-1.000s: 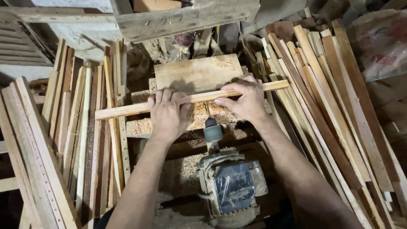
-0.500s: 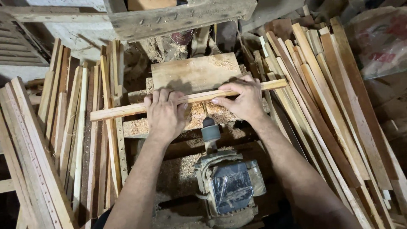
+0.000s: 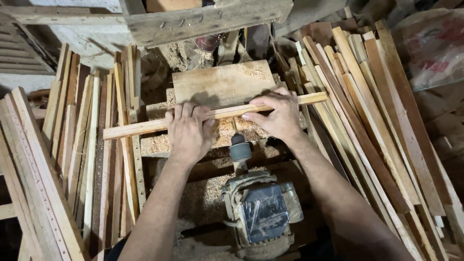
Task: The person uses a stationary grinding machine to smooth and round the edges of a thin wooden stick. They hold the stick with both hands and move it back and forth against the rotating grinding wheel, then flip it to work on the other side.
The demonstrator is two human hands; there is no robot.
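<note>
Across the middle of the small work platform lies a long, pale wooden strip [image 3: 145, 127], running from the left stacks up to the right, and both hands are pressing it down. Left hand [image 3: 188, 131] lies flat over the strip, fingers spread forward and palm bearing on it rather than wrapped around it; right hand [image 3: 278, 116] clamps it further right, fingertips pinched along the near edge, thumb side over the top. Just on the far side of the strip sits a flat wooden board [image 3: 222, 82], dusted with sawdust [image 3: 159, 142] that also coats the platform beneath. Near the person, a chuck-like spindle [image 3: 240, 151] points up toward the strip from an electric motor [image 3: 263, 215] wrapped in dusty plastic, so this looks like the strip being held against the spindle tip for boring or shaping. I judge the work to be mid-pass; the next move calls for steady, even pressure from both hands and keeping fingertips clear of the spindle, which sits just below the gap between them. No bins or boxes here: the stock simply leans in loose bundles, thin slats on the left [image 3: 92, 145] and longer, redder slats fanned on the right [image 3: 377, 125]. A rough wooden beam [image 3: 208, 21] crosses at the far top.
</note>
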